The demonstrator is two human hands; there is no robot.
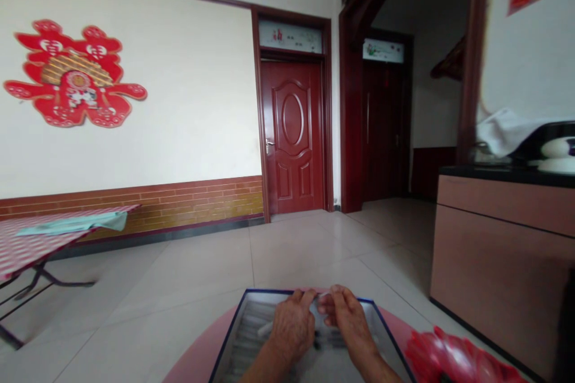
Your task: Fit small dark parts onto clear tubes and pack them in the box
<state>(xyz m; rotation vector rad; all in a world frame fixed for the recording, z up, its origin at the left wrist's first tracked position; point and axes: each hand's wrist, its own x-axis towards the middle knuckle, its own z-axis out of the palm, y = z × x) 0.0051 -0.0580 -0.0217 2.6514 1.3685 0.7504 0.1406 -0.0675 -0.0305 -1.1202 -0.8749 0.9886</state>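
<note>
The left hand and the right hand were positioned side by side above a shallow rectangular box with dark blue edges, toward its far edge, with the two sets of fingertips almost touching. The left-hand fingers were held close together and curved forward and down. The right-hand fingers were likewise grouped and curved toward the left hand. A small pale piece was visible at the fingertips, but it was too small to identify, and it could not be determined whether either hand was pinching it. The box was lined with a silvery, translucent material and contained rows of slender grey-white sticks. One white stick lay at an angle just beside the left hand. The box rested on a round pink tabletop, with a glossy red petal-shaped object near its right side. Farther right stood a tan cabinet with a black top, on which lay a crumpled white cloth. At the far left stood a folding table with a red-and-white checked cover, on which lay a flat teal cloth. A red paper-cut wall decoration hung beside a dark red panel door.
</note>
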